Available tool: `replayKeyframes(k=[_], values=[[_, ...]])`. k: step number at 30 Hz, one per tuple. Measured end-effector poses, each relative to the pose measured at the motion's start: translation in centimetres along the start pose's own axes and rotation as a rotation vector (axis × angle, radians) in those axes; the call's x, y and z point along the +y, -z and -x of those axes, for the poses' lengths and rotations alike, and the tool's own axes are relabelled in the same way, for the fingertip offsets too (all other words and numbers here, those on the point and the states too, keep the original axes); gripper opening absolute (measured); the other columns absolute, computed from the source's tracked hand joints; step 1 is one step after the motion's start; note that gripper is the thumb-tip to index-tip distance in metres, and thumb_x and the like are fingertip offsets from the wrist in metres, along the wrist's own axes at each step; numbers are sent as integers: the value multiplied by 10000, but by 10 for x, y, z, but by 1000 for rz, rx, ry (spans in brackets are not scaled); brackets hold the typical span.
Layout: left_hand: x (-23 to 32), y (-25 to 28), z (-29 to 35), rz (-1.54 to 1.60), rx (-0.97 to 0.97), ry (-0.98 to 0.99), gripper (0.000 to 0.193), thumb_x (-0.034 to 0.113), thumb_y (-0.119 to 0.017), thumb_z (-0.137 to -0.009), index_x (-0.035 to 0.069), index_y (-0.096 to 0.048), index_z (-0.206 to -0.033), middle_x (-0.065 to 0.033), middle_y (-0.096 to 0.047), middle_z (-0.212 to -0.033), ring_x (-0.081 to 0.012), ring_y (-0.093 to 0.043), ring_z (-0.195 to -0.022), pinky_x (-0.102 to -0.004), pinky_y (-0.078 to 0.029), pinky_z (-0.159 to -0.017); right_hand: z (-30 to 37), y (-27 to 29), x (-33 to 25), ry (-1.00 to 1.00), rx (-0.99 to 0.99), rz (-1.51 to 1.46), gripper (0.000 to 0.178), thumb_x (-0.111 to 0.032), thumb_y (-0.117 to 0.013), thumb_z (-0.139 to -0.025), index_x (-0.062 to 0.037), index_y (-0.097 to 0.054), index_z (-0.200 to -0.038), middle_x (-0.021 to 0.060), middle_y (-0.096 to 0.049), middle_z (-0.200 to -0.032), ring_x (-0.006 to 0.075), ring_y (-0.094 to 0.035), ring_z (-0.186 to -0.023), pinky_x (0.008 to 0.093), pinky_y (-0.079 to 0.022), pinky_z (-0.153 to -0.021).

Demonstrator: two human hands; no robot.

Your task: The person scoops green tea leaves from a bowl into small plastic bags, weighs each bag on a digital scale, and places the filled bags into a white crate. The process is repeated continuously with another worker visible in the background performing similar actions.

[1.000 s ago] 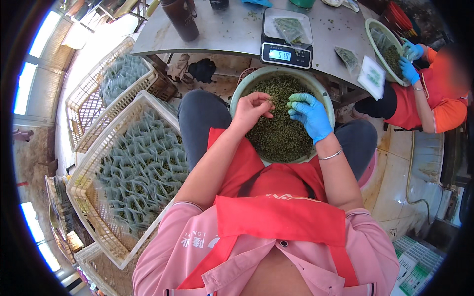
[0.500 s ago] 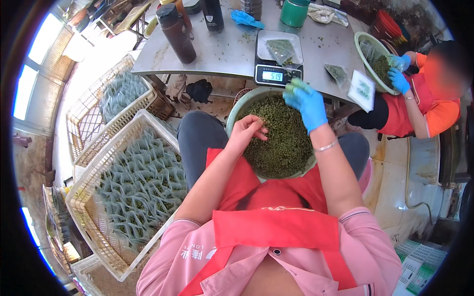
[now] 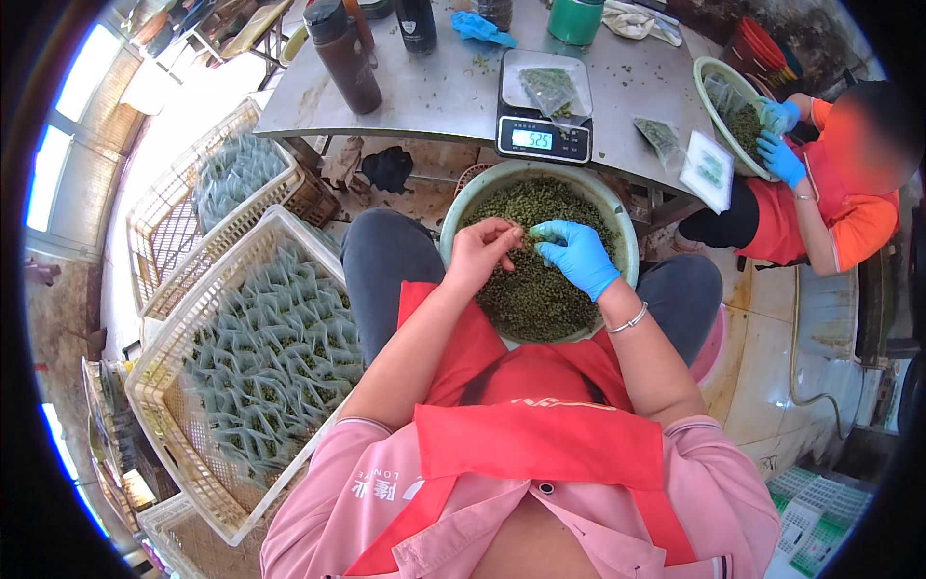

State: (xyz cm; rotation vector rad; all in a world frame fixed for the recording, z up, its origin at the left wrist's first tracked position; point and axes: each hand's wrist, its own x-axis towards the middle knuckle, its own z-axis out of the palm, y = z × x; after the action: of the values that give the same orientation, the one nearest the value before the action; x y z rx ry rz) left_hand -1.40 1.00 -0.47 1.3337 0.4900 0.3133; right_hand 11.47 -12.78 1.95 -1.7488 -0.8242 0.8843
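Note:
A round pale green basin (image 3: pixel 625 224) full of small green peppercorn-like berries (image 3: pixel 540 299) sits between my knees. Over it, my bare left hand (image 3: pixel 485 253) pinches thumb and fingers together; whatever they hold is too small to name. My right hand (image 3: pixel 581 257), in a blue glove, faces it with closed fingertips almost meeting the left ones. What lies in the glove is hidden. Beyond the basin, at the edge of the metal table, stands a digital scale (image 3: pixel 543 138) with a lit display. A clear bag of green berries (image 3: pixel 550 92) lies on its pan.
Left of me, a plastic crate (image 3: pixel 174 386) holds many filled clear bags; another crate (image 3: pixel 154 232) stands behind it. Dark bottles (image 3: pixel 345 63), a green jar (image 3: pixel 576 19) and a small bag (image 3: pixel 658 138) are on the metal table (image 3: pixel 434 106). At right a gloved co-worker handles another basin (image 3: pixel 702 82).
My gloved right hand has come down from beside the scale to meet my left hand over the basin. The scale's reading has changed. My left hand stays pinched in nearly the same place.

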Motion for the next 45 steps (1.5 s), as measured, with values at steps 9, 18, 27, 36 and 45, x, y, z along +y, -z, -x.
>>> replayKeyframes(k=[9,18,27,36,45], values=[[1,3,2,88,158,4,130,121,-618,-843,-4,-584,-853,-46,-615,-692,-62,-522,-486,-185,-431,-441,4,14,0,-236,11,-508,193,-74,-602,-826,-25,-588,-1012,98,-650,-843,144,-625,-676,261,-515,-597],[2,3,-3,41,101,65,166,171,-641,-848,16,-595,-882,-1,-586,-635,-34,-463,-445,-175,-354,-380,-35,36,13,-18,99,-901,204,-34,-549,-845,-9,-563,-1047,128,-623,-979,240,-629,-859,370,-536,-795],[15,-2,4,15,143,138,204,231,-663,-838,36,-625,-887,58,-533,-596,-5,-440,-469,-165,-288,-380,-33,13,-9,-37,26,-500,317,-205,-572,-887,-62,-530,-1168,75,-633,-1029,175,-647,-830,298,-536,-705],[12,-3,8,99,329,51,143,191,-653,-837,52,-623,-818,37,-534,-573,-19,-428,-442,-163,-302,-389,-8,-10,-5,-256,-114,-657,142,-76,-594,-830,-32,-572,-963,81,-638,-810,128,-605,-636,268,-521,-580],[69,90,-31,-676,560,-259,217,273,-602,-855,64,-646,-822,-52,-626,-617,-153,-595,-552,-286,-449,-496,-6,25,51,163,238,310,236,-106,-596,-834,-15,-616,-1050,149,-640,-1024,244,-623,-947,309,-478,-829]])
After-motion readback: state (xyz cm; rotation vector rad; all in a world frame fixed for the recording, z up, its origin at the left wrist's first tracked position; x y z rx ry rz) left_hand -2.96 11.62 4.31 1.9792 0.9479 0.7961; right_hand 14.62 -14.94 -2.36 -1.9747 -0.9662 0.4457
